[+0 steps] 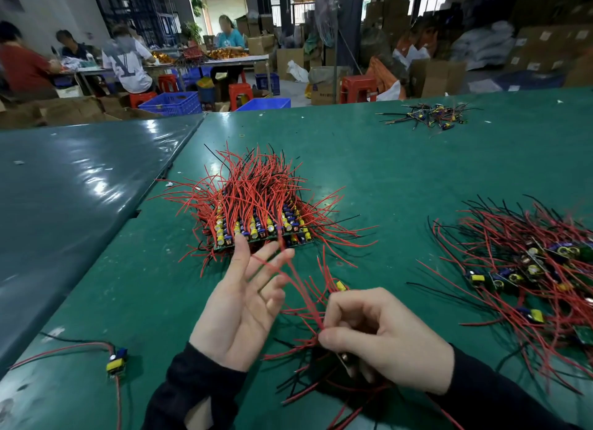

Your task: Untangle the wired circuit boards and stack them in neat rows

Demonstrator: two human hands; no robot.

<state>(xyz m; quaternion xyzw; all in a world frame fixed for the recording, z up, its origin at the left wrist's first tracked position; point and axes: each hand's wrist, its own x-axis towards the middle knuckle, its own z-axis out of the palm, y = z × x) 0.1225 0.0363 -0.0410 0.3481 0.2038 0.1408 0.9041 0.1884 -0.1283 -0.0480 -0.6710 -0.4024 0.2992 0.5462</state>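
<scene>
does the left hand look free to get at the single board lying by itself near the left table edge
Probably yes. The left hand is open with only red wires across its fingers, and bare green table lies between it and the lone board.

Two bare hands: left hand (239, 304), right hand (385, 336). No gloves, rings or watch. Black long sleeves (500, 394) down to both wrists, soft knit-looking fabric, left cuff (205, 365) bunched and creased.
</scene>
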